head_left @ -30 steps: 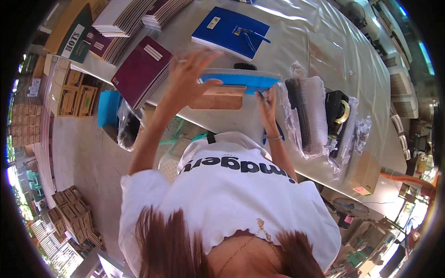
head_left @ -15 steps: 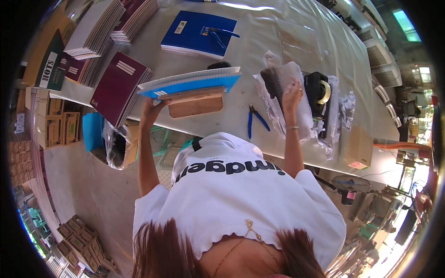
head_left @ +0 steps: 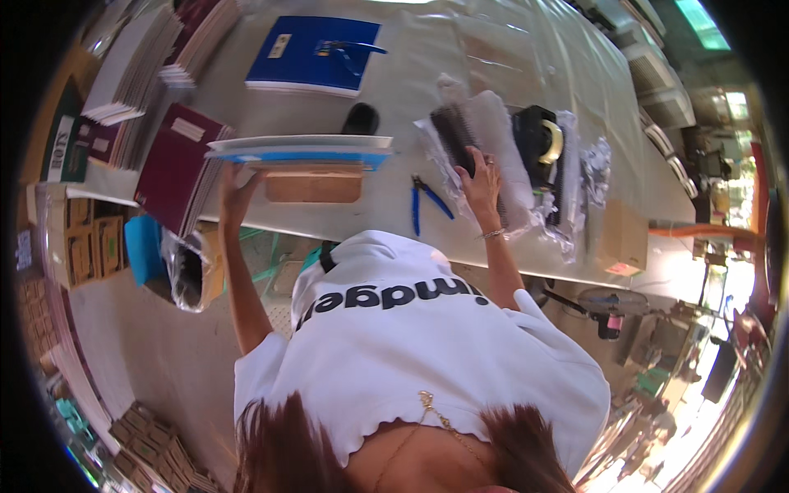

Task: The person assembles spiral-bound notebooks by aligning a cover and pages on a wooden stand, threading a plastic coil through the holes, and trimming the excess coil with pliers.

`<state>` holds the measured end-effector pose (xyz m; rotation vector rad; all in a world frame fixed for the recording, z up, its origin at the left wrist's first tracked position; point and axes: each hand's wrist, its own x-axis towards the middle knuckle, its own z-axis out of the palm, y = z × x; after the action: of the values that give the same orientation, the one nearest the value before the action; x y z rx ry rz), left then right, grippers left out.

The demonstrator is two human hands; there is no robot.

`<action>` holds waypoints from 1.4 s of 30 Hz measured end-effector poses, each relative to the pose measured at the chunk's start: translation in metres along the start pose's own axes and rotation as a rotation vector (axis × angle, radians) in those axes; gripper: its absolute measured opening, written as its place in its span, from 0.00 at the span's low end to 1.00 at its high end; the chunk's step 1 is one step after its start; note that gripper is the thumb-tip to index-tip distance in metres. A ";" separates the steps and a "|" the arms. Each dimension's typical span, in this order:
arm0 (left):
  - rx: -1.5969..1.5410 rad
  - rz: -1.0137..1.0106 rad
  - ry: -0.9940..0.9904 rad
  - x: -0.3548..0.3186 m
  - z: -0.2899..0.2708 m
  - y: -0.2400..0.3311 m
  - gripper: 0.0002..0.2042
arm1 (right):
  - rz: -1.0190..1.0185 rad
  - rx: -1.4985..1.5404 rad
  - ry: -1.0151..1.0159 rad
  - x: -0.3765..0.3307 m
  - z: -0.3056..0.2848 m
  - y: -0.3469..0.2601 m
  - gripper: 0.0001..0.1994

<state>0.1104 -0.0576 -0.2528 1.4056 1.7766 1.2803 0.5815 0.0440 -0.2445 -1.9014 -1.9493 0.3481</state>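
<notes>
My left hand (head_left: pixel 238 191) grips the left end of a blue-covered notebook (head_left: pixel 288 154), which stands on edge with loose white sheets or covers behind it. The notebook stands against a wooden block (head_left: pixel 314 186) on the table. My right hand (head_left: pixel 483 187) rests over a bundle of black plastic binding coils (head_left: pixel 450 135), thumb and forefinger apart at the coils. Crumpled clear plastic wrap (head_left: pixel 491 123) lies around and beside them. Between my hands lies a pair of blue-handled cutters (head_left: pixel 427 201). A dark rounded object (head_left: pixel 360 119) sits behind the notebook; its kind is unclear.
A dark blue notebook (head_left: pixel 288 62) with another pair of blue-handled cutters (head_left: pixel 349 53) lies farther back. Maroon notebooks (head_left: pixel 177 156) and stacks (head_left: pixel 131 70) fill the left side. At right are a black tape dispenser (head_left: pixel 532 144), wrapped coils and a cardboard box (head_left: pixel 622 238).
My right hand has come down from above the plastic wrap onto the black coils. My left hand keeps its hold on the blue notebook. The whole view has shifted slightly.
</notes>
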 end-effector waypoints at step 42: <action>0.091 0.409 0.728 -0.053 0.079 0.177 0.19 | 0.484 -0.461 0.512 -0.050 -0.119 0.222 0.06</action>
<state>0.2707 -0.0783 -0.1331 1.5192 2.0675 2.1612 0.8332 -0.0066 -0.2413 -2.4365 -1.2903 -0.4677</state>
